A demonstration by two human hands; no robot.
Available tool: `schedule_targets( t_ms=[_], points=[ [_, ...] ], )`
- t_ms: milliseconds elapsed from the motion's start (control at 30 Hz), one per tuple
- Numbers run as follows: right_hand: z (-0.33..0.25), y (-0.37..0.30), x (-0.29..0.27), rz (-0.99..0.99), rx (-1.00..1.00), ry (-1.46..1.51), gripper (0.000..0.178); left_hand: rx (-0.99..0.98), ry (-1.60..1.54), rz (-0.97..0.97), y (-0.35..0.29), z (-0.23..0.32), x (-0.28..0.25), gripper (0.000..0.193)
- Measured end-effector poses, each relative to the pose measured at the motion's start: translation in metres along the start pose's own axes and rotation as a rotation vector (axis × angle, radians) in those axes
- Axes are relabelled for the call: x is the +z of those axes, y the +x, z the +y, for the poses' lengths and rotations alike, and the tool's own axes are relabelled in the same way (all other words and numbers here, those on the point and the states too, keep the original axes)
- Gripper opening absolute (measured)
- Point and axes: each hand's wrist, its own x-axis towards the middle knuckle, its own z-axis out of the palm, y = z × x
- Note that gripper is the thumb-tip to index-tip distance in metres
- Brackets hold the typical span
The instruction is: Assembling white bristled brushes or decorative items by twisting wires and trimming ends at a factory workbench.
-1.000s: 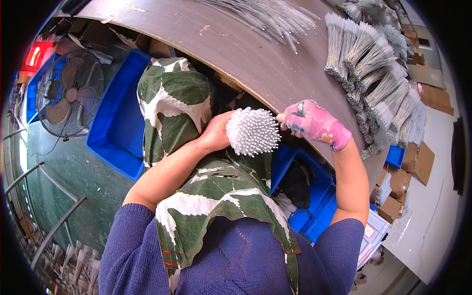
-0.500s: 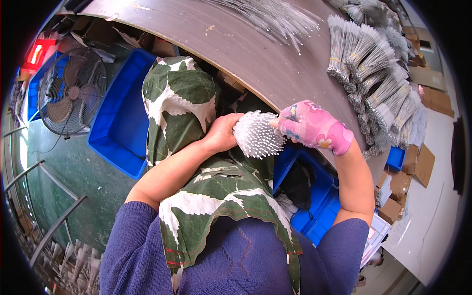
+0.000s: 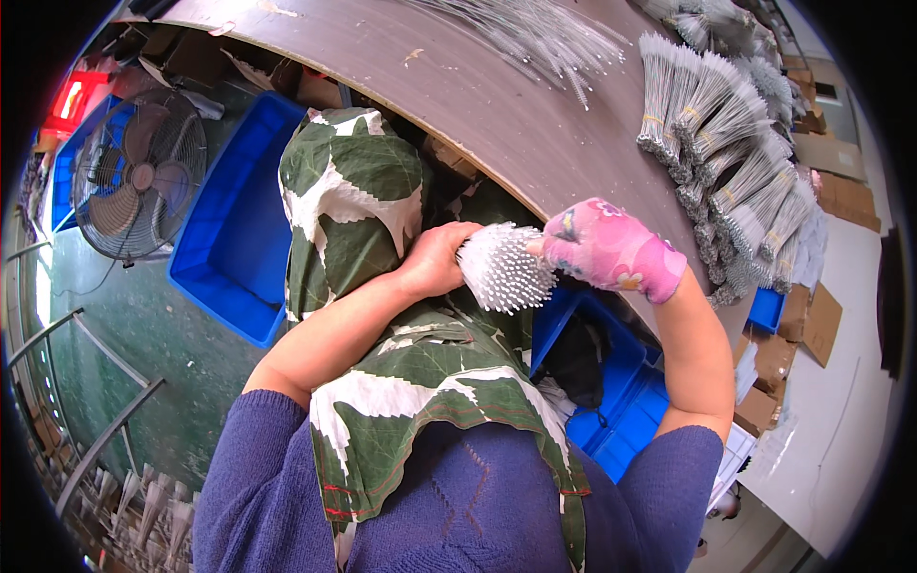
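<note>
Above my lap, my left hand (image 3: 441,258) is wrapped round a bundle of thin wire-like sticks (image 3: 506,269). Their many small white tips fan out toward my right side, while the hand hides part of the bundle's other end. My right hand (image 3: 614,245) wears a pink flowered glove that leaves the fingertips bare. Its fingers are curled and pinched together at the bundle's right edge, touching the tips there. Whatever lies between those fingers is too small to make out.
Ahead curves a brown table (image 3: 458,91) bearing loose sticks (image 3: 535,43) and, at right, several banded bundles (image 3: 716,124). A blue bin (image 3: 234,220) and a standing fan (image 3: 141,177) are at left. Another blue bin (image 3: 621,411) sits beside my right thigh, below the table edge.
The bundle has tilted and shifted slightly, its tips a little lower and more spread. My right hand stays at its edge, its wrist turned slightly.
</note>
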Motion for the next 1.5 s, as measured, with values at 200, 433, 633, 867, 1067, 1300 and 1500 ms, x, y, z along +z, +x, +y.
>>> schedule_targets(
  t_ms=[200,433,633,867,1067,1300,1500],
  points=[
    [0.001,-0.008,-0.003,-0.111,0.282,0.315,0.039,-0.042,-0.062,0.002,0.0,0.0,0.0,0.036],
    [0.004,-0.005,0.003,-0.069,0.147,0.117,0.039,-0.046,-0.015,-0.023,0.0,0.001,-0.001,0.035],
    [-0.005,-0.005,0.007,-0.072,0.107,-0.143,0.037,0.021,0.044,-0.045,0.0,0.001,-0.002,0.036],
    [0.014,-0.006,0.005,-0.188,0.28,0.35,0.038,-0.022,-0.012,-0.052,0.0,0.0,-0.001,0.036],
    [0.015,-0.005,0.008,-0.19,0.261,0.38,0.04,-0.031,0.003,-0.05,-0.001,0.005,-0.002,0.036],
    [-0.001,-0.006,0.005,-0.196,0.264,0.273,0.042,-0.007,0.02,-0.05,-0.002,0.003,-0.002,0.036],
    [0.008,-0.008,0.01,-0.152,0.239,0.279,0.039,0.008,0.064,-0.054,-0.002,0.004,-0.002,0.037]
  ],
)
